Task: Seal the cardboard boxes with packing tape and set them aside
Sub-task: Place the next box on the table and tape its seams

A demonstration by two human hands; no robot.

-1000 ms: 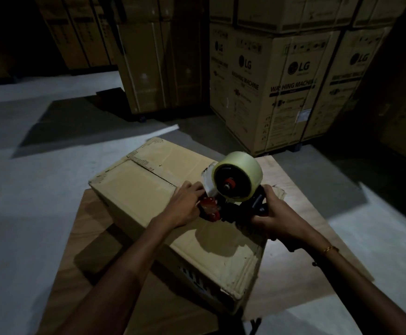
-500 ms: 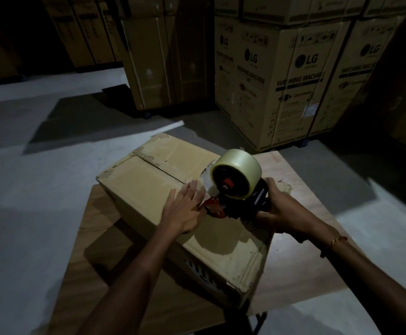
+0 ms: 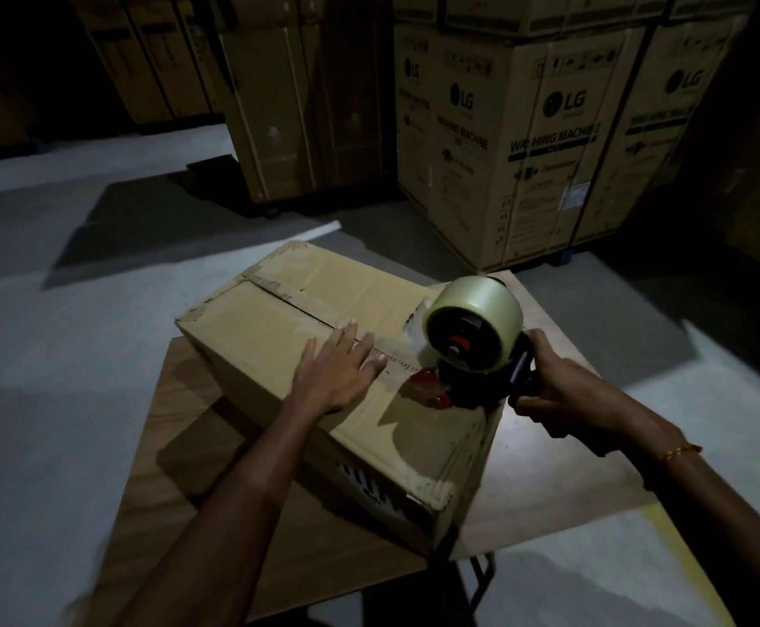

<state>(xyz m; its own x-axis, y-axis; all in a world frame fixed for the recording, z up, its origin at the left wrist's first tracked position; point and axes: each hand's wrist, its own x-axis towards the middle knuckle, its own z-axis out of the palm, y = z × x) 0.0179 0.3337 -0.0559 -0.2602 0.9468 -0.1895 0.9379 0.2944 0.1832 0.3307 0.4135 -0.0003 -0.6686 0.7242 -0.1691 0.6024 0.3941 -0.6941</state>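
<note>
1. My left hand (image 3: 339, 371) lies flat, fingers spread, on the top seam of the cardboard box (image 3: 278, 337), which sits on the wooden tabletop (image 3: 563, 468)
2. My right hand (image 3: 563, 395) grips the handle of the tape dispenser (image 3: 473, 355), resting on the box's near right top edge
3. Stacked LG cartons (image 3: 545, 142) stand on the far floor

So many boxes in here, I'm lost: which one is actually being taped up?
The plain cardboard box on the wooden table, under the left hand. The tall boxes behind stand on the floor, printed with LG.
</note>
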